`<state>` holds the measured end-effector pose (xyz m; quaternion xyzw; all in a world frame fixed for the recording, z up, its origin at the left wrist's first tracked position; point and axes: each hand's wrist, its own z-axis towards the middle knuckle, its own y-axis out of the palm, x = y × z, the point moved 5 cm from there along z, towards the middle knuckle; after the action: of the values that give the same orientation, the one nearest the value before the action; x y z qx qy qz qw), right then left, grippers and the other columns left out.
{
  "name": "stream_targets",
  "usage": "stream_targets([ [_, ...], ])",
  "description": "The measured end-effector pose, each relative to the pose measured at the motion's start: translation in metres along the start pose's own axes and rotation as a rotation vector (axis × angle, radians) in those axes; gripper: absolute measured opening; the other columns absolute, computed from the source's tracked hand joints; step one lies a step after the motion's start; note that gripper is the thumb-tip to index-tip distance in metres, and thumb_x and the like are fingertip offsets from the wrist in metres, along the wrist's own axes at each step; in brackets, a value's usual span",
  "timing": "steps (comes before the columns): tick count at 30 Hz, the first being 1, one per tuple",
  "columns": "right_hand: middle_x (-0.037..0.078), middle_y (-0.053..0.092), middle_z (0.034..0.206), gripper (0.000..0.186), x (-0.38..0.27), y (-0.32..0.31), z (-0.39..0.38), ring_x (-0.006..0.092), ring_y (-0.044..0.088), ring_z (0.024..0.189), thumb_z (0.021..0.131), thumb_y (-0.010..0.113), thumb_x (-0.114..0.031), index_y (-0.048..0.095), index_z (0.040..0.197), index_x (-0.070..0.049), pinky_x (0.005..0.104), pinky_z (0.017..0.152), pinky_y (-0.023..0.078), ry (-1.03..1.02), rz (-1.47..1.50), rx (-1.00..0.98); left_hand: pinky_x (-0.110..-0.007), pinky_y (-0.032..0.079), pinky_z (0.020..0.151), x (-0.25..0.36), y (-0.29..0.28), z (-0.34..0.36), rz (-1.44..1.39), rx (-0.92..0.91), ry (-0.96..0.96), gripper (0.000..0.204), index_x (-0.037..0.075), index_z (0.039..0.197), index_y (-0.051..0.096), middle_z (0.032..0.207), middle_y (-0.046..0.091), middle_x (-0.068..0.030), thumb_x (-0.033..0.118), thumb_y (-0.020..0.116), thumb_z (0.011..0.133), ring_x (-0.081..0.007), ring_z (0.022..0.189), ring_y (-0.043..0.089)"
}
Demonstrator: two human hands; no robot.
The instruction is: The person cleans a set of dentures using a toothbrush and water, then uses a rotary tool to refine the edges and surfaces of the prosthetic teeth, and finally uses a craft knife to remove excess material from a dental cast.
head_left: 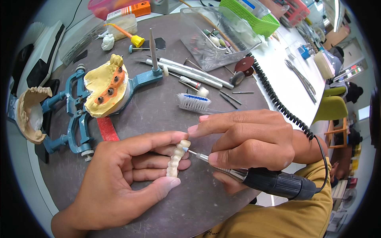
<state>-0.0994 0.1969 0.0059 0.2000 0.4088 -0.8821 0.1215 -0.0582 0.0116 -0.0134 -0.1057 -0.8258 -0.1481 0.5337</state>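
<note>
Between the thumb and fingertips of my left hand (113,170) is a curved, tooth-coloured dental bridge (173,163), held upright with its row of crowns toward the right. My right hand (258,137) grips a black and silver rotary handpiece (274,182) like a pen. Its thin shank ends in a small pale-blue pointed tip (185,149), which touches or nearly touches the bridge close to its upper end. The right fingertips come up close to the left forefinger. Fingers partly hide the back of the bridge.
A blue articulator (74,95) carries a yellow dental model (95,85) and a beige one (33,115). Beyond my hands lie a brush (193,102), metal hand tools (190,73) and abrasive discs (243,64). A clear bin (198,55) holds burs. The handpiece's coiled cord (274,96) runs along the right.
</note>
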Motion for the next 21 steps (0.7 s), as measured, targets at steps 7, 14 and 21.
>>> stream_targets([
  [7,0.012,0.069,0.079,0.027,0.001,0.001,0.0014,0.0384,0.071,0.105,0.076,0.085,-0.008,0.065,0.093,0.0,0.0517,0.09,0.059,0.003,0.014,-0.019,-0.03,0.054,0.096,0.0003,-0.0025,0.0012,-0.024,-0.023,-0.003,0.058,-0.011,0.138,0.048,0.12,0.066,-0.0191,-0.007,0.067,0.084,-0.0232,0.111,0.068],
  [14,0.013,0.069,0.081,0.032,-0.001,-0.001,0.0035,0.0387,0.071,0.105,0.074,0.086,-0.01,0.065,0.095,0.001,0.052,0.091,0.058,0.025,0.036,-0.036,-0.03,0.054,0.097,0.0024,-0.0031,0.0011,-0.024,-0.032,-0.024,0.059,-0.012,0.139,0.047,0.115,0.069,-0.0221,-0.006,0.066,0.083,-0.0231,0.109,0.069],
  [21,0.014,0.069,0.083,0.031,0.0008,-0.0022,-0.0001,0.0385,0.071,0.105,0.074,0.085,-0.009,0.064,0.094,0.001,0.052,0.091,0.058,0.029,0.035,-0.049,-0.031,0.054,0.098,0.0026,-0.003,0.0019,-0.028,-0.027,-0.027,0.06,-0.012,0.139,0.047,0.116,0.068,-0.0239,-0.007,0.067,0.083,-0.0241,0.109,0.069],
])
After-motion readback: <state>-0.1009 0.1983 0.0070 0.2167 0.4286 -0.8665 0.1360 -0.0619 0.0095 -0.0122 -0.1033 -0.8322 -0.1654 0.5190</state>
